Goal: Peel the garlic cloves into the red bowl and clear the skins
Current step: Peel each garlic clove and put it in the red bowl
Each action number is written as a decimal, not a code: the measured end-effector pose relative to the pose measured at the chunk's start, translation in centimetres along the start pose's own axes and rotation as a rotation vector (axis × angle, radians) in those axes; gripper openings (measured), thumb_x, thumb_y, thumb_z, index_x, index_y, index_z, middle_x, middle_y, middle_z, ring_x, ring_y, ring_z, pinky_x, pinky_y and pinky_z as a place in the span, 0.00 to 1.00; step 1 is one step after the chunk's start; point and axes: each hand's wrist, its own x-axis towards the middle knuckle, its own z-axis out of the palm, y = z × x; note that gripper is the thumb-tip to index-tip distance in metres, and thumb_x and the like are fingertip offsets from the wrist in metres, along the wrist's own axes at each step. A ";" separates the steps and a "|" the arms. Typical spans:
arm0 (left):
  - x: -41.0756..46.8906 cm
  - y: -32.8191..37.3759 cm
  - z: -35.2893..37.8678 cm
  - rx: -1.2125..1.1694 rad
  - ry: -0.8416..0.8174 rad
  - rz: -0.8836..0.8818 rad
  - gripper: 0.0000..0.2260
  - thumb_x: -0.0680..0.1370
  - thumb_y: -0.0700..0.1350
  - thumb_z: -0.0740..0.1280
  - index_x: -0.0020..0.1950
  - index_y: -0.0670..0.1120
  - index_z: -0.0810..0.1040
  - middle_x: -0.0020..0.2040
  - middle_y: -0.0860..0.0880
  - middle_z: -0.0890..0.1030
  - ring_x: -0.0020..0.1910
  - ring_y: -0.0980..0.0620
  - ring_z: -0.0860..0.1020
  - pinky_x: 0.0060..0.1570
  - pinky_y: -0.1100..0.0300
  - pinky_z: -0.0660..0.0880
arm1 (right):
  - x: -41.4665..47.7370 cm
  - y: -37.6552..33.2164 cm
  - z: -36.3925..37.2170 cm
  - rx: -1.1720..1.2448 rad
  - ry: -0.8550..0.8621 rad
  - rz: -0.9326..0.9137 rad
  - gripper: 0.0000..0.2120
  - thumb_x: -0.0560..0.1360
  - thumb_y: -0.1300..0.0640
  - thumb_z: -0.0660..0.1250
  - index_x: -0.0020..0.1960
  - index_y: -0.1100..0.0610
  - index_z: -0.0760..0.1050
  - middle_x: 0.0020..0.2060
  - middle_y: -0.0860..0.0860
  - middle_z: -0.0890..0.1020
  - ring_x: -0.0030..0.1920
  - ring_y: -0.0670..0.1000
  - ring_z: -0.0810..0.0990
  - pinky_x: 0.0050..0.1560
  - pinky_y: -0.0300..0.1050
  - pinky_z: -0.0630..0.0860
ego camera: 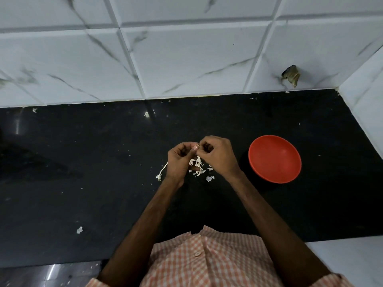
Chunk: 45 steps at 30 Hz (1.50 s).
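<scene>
Garlic clove (195, 146) pinched between left grip (179, 160) and right grip (217, 156), near red bowl (274, 159)

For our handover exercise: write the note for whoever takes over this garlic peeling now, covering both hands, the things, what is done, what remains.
Left hand, right hand: both pinch one small pale garlic clove, mostly hidden, between fingertips.
Round red plastic bowl: on the glossy black stone counter, right of the hands; no cloves visible inside.
Papery white garlic skins: scattered on the counter beneath the hands; a dry white stalk lies left.
Done: some peeling. Left: finish this clove, put it in the bowl, clear skins.
</scene>
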 end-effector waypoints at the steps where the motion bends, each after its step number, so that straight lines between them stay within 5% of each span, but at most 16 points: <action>1: 0.0 0.0 0.1 -0.001 -0.002 0.005 0.04 0.80 0.39 0.69 0.53 0.39 0.81 0.48 0.38 0.83 0.44 0.43 0.80 0.28 0.57 0.79 | 0.0 0.0 0.0 0.036 0.005 0.032 0.05 0.74 0.59 0.74 0.41 0.58 0.81 0.35 0.47 0.81 0.35 0.46 0.81 0.36 0.41 0.80; 8: 0.1 -0.5 0.2 0.121 0.053 0.108 0.03 0.79 0.38 0.70 0.52 0.41 0.79 0.43 0.43 0.82 0.37 0.49 0.79 0.28 0.56 0.78 | -0.3 0.0 0.0 0.128 -0.001 0.140 0.04 0.74 0.60 0.74 0.42 0.59 0.81 0.34 0.47 0.82 0.34 0.45 0.82 0.37 0.39 0.80; 13: 0.5 -0.6 0.3 0.370 0.114 0.232 0.03 0.78 0.37 0.70 0.49 0.43 0.82 0.44 0.48 0.85 0.44 0.51 0.84 0.45 0.58 0.80 | -0.2 -0.1 0.1 0.118 -0.004 0.160 0.04 0.73 0.60 0.74 0.41 0.58 0.81 0.32 0.47 0.81 0.33 0.46 0.81 0.35 0.36 0.77; 20: 0.7 -0.7 -0.1 0.592 0.082 0.282 0.06 0.80 0.38 0.68 0.53 0.44 0.84 0.46 0.52 0.85 0.47 0.58 0.83 0.49 0.62 0.80 | -0.3 0.0 0.5 0.091 0.000 0.178 0.05 0.73 0.61 0.74 0.40 0.57 0.80 0.31 0.46 0.81 0.32 0.45 0.81 0.35 0.38 0.79; 26: 0.7 -0.6 -0.2 0.350 0.034 0.167 0.07 0.80 0.36 0.68 0.53 0.43 0.84 0.45 0.48 0.86 0.43 0.53 0.84 0.39 0.61 0.79 | -0.3 0.1 0.3 0.162 0.005 0.203 0.05 0.74 0.60 0.76 0.42 0.59 0.81 0.34 0.47 0.83 0.34 0.46 0.82 0.37 0.37 0.80; 29: 0.4 -0.4 0.0 0.207 0.051 0.097 0.05 0.80 0.37 0.69 0.51 0.45 0.84 0.44 0.44 0.86 0.40 0.47 0.83 0.32 0.58 0.79 | -0.3 0.2 0.4 0.208 -0.004 0.257 0.04 0.74 0.58 0.74 0.44 0.58 0.81 0.36 0.47 0.83 0.38 0.48 0.84 0.40 0.48 0.84; 32: 0.2 -0.2 0.2 0.150 0.091 0.054 0.04 0.80 0.38 0.69 0.53 0.42 0.83 0.40 0.46 0.83 0.34 0.55 0.80 0.25 0.63 0.74 | -0.3 0.6 0.6 0.235 0.001 0.290 0.02 0.76 0.58 0.72 0.46 0.56 0.82 0.38 0.47 0.83 0.40 0.49 0.84 0.43 0.54 0.84; 37: 0.6 -0.4 -0.4 0.105 0.112 0.043 0.05 0.78 0.39 0.72 0.53 0.45 0.83 0.42 0.47 0.84 0.38 0.55 0.80 0.30 0.63 0.75 | -0.5 1.8 0.7 0.171 0.027 0.334 0.02 0.78 0.60 0.70 0.48 0.56 0.82 0.39 0.47 0.83 0.39 0.48 0.85 0.42 0.53 0.85; 45: 0.6 -0.9 -1.0 0.073 0.170 0.031 0.06 0.75 0.35 0.73 0.51 0.41 0.83 0.45 0.45 0.85 0.42 0.54 0.83 0.38 0.64 0.79 | -1.2 4.2 1.6 -0.014 -0.023 0.382 0.05 0.77 0.61 0.72 0.53 0.56 0.80 0.41 0.45 0.81 0.42 0.42 0.82 0.44 0.37 0.79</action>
